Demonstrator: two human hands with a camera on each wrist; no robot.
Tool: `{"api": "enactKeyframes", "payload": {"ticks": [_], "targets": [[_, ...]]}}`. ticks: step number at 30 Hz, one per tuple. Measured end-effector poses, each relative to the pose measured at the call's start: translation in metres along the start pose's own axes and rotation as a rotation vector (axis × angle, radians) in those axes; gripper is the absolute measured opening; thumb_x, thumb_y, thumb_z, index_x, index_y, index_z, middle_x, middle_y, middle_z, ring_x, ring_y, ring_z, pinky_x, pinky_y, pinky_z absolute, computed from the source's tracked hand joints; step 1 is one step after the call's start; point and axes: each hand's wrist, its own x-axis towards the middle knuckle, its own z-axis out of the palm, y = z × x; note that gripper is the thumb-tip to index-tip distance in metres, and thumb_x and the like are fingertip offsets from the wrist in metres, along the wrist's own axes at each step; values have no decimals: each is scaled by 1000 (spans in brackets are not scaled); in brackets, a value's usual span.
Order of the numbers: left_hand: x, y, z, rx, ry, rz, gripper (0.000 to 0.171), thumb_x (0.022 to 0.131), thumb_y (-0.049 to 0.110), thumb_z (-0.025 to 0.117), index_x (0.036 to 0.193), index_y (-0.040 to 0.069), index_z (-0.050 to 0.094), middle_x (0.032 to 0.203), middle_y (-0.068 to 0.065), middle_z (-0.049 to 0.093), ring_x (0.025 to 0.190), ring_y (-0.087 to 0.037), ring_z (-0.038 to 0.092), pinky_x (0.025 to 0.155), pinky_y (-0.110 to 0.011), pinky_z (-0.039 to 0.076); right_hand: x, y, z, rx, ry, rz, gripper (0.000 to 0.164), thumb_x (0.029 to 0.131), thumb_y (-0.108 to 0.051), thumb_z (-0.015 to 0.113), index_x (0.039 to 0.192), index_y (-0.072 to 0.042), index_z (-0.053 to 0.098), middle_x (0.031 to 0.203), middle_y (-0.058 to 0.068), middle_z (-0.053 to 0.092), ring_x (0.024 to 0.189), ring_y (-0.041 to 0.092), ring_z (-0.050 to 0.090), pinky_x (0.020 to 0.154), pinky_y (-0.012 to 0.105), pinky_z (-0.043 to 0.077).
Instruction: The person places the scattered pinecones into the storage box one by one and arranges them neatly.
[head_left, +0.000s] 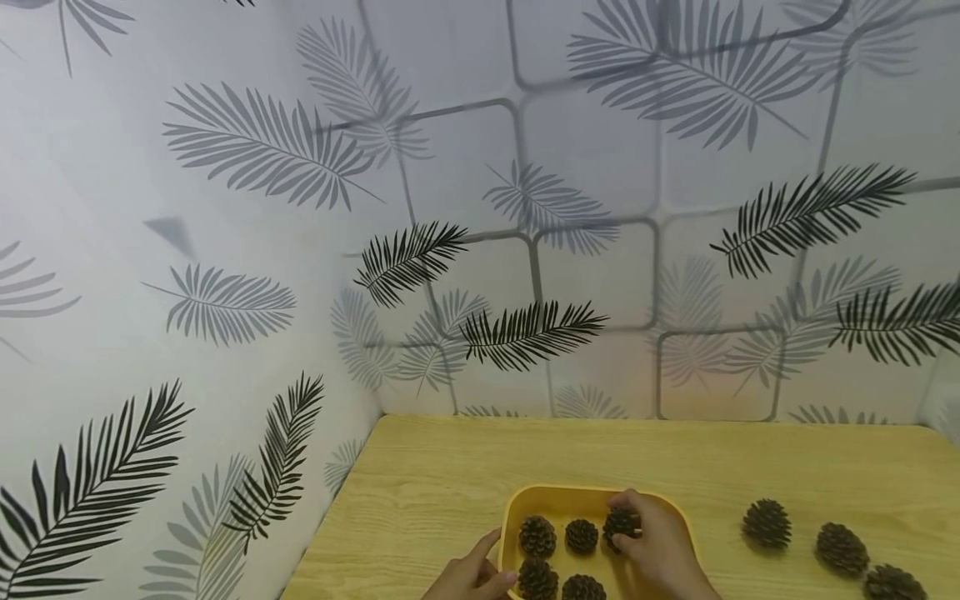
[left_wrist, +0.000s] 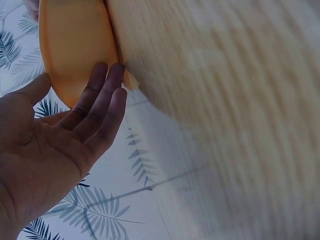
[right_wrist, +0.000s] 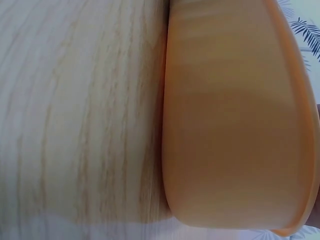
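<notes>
A yellow plastic tub (head_left: 564,492) holds several brown pine cones, among them a small one (head_left: 581,536) near its far wall. Reaching over the tub's right side, my right hand (head_left: 662,540) grips a pine cone (head_left: 619,525) between thumb and fingers inside it. My left hand (head_left: 467,578) holds the tub's left side, thumb at the rim. In the left wrist view, fingers of that hand (left_wrist: 55,145) lie along the outer wall. The right wrist view shows mostly the tub's outer wall (right_wrist: 230,125), and the held cone is hidden there.
Right of the tub, pine cones lie on the wood-grain table (head_left: 435,467): one closer (head_left: 767,525), another beyond it (head_left: 842,548), a third at the lower edge (head_left: 892,583). Behind the table stands a leaf-patterned wall (head_left: 600,292).
</notes>
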Motion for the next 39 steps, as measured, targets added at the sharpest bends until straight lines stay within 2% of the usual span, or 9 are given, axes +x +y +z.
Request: {"api": "enactKeyframes", "payload": {"ticks": [7,13,22,28,39], "targets": [[-2,0,1,-17,0,-3,83,102,58,60,164,13,31,92,3,76,80,-20,76,77,-33,61,3,2,4,12,-19,17,38,82,5,83,117,-4,70,117,9,72,109,37,67,85,50,58],[2,-6,-2,-65,-22,-5,84,101,58,62,165,14,30,94,0,77,82,-22,76,79,-35,61,3,0,3,27,-25,34,40,82,6,82,119,-5,70,118,8,71,111,36,66,86,51,57],[4,-10,-2,-78,-40,3,81,102,55,61,165,15,29,96,-1,77,83,-23,77,80,-34,61,0,-1,2,35,-12,8,40,82,8,82,118,-4,70,117,8,71,109,35,67,86,50,58],[4,-12,-3,-74,-40,-4,83,102,56,61,166,13,28,96,0,77,84,-22,77,80,-34,61,0,0,3,49,-6,1,41,81,9,82,118,-4,71,114,8,71,104,32,68,84,48,58],[1,-6,-1,-80,-34,2,82,102,57,61,165,15,29,95,-1,77,83,-23,77,80,-35,61,-1,-1,2,61,-5,-12,41,78,7,85,114,-7,73,112,6,72,100,30,69,83,48,58]]}}
